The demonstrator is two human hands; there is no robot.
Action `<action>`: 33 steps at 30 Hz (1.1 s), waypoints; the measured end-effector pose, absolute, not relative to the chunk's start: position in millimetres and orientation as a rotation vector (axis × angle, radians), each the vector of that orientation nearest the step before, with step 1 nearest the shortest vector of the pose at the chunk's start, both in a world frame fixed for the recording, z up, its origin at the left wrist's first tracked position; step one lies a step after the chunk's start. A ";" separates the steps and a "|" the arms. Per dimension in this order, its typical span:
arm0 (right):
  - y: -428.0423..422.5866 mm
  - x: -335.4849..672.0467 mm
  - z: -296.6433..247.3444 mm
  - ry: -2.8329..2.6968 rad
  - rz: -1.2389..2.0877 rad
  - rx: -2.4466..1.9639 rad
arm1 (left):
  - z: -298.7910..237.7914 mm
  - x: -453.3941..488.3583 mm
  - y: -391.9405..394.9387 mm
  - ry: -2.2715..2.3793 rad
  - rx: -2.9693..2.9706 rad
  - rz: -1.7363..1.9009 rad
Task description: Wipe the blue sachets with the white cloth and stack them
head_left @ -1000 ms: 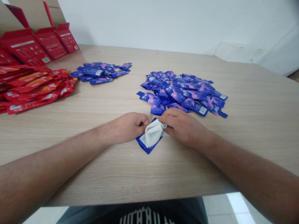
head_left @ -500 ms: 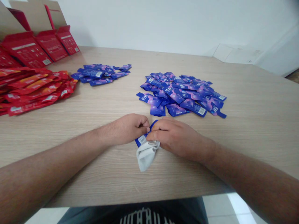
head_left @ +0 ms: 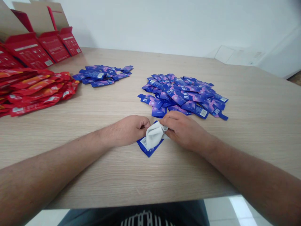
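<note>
Since your head camera is the only view, start at the middle of the near half of the wooden desk (head_left: 192, 175): your left hand (head_left: 128, 130) is curled closed, its fingertips (head_left: 146, 125) pressed against the left side of a bunched white cloth (head_left: 154, 135). Your right hand (head_left: 184, 131) comes in from the other side, fingers bent over the cloth's upper end, so both hands are gripping it between them. Under the cloth, a blue sachet (head_left: 147, 148) lies flat on the desk, its barcode corner showing at the lower left and its upper tip just visible between your hands.

Toward the far edge, just beyond your right hand, sits a larger heap of blue sachets (head_left: 185, 94). A smaller heap of blue sachets (head_left: 101, 74) lies to its left, well apart. Along the left edge, red sachets (head_left: 35, 89) are stacked, and open red cardboard cartons (head_left: 29, 47) stand at the far left corner. Below the near edge, your dark shirt (head_left: 145, 218) shows white lettering.
</note>
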State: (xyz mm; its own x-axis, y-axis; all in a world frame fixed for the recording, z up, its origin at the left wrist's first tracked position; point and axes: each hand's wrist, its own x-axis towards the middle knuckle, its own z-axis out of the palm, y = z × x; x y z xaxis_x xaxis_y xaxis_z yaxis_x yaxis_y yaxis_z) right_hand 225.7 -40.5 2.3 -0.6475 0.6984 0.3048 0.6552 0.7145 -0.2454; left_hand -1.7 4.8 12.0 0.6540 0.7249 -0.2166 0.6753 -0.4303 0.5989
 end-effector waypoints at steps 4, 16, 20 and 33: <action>-42.9 223.9 3.4 -2.648 0.211 -0.922 | 11.8 -1.9 4.5 1.033 2.188 0.100; -40.0 224.7 3.0 -2.596 0.221 -0.971 | 12.1 -2.0 3.4 1.066 2.190 0.101; -36.6 229.2 2.1 -2.546 0.183 -1.049 | 14.1 -0.7 2.8 1.084 2.189 0.089; -27.2 243.4 -1.4 -2.378 0.252 -1.059 | 90.1 -73.0 81.7 1.804 2.664 0.170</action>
State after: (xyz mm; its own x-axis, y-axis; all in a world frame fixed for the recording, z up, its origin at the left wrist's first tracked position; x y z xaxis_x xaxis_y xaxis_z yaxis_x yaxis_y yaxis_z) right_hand 243.4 -27.2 -1.4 -0.5590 0.7350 0.3839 0.6382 0.6769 -0.3668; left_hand -73.0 81.7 90.1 0.3681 0.9203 0.1322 0.9288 -0.3705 -0.0073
